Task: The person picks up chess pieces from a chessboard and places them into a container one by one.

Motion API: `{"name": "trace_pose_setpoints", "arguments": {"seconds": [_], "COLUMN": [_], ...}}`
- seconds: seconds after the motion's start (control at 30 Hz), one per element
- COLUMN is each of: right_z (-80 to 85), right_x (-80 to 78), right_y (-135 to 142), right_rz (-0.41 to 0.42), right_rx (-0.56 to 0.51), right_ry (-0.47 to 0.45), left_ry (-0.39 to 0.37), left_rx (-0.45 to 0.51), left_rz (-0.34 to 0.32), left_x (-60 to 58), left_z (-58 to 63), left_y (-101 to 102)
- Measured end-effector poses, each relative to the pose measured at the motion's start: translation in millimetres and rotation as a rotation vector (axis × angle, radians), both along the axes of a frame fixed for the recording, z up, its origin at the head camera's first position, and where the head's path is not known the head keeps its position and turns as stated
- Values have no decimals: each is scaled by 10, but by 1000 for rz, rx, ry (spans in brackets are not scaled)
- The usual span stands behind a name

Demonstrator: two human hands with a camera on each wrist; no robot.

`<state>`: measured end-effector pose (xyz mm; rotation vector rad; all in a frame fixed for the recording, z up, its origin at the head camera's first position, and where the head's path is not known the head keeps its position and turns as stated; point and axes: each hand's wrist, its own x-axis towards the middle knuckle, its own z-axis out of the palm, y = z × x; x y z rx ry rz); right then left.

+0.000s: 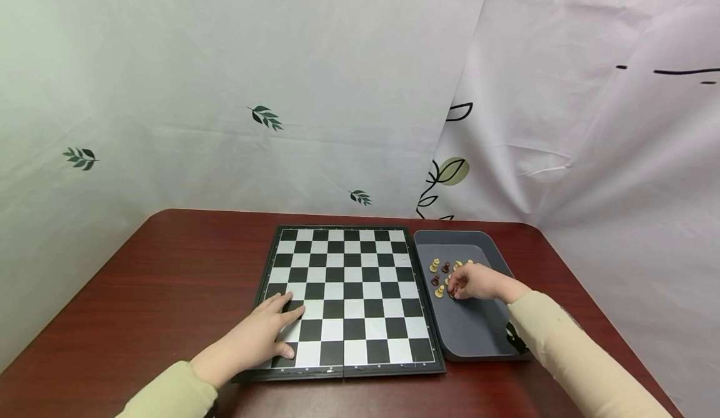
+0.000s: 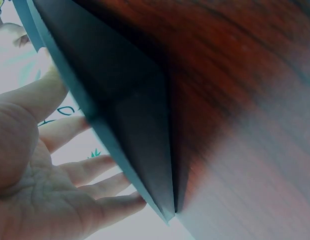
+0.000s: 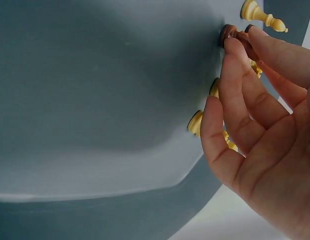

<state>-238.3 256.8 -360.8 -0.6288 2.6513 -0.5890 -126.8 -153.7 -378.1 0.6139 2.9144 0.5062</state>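
A black-and-white chessboard [image 1: 344,308] lies unfolded on the table. My left hand [image 1: 261,333] rests on its near left corner with the fingers spread; in the left wrist view the fingers reach over the board's dark edge [image 2: 140,130]. To the right of the board is a grey tray [image 1: 472,330] with several cream and brown chess pieces standing in it. Inside the tray, my right hand [image 1: 475,282] pinches a brown chess piece [image 3: 229,35] between thumb and fingers; its top is hidden. Beside it stands a cream chess piece [image 3: 251,10], and another cream piece [image 3: 195,122] is partly behind the fingers.
In the tray's left part are a cream pawn [image 1: 440,292], a brown piece [image 1: 435,280] and another cream piece [image 1: 435,265]. The tray sits close against the board's right edge. Reddish-brown tabletop [image 1: 185,280] extends to the left, and a patterned white cloth [image 1: 337,93] hangs behind.
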Motion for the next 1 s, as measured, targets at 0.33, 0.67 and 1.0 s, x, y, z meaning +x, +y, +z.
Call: {"name": "trace_pose_setpoints", "arguments": {"seconds": [0.33,0.67,1.0], "right_z": [229,425,288], "right_x": [-12,88,389], "right_y": [28,20,-90], "right_rz": [3,-15,16], "right_rx": [-7,-97,-139], "right_ry": [-38,37,135], "left_ry": [-12,-14,76], "left_rx": [3,5,-73], "left_rz": [8,5,-48], "left_x": [15,-13,20], "left_z": [3,-6,18], "left_y": [-9,-13,-21]}}
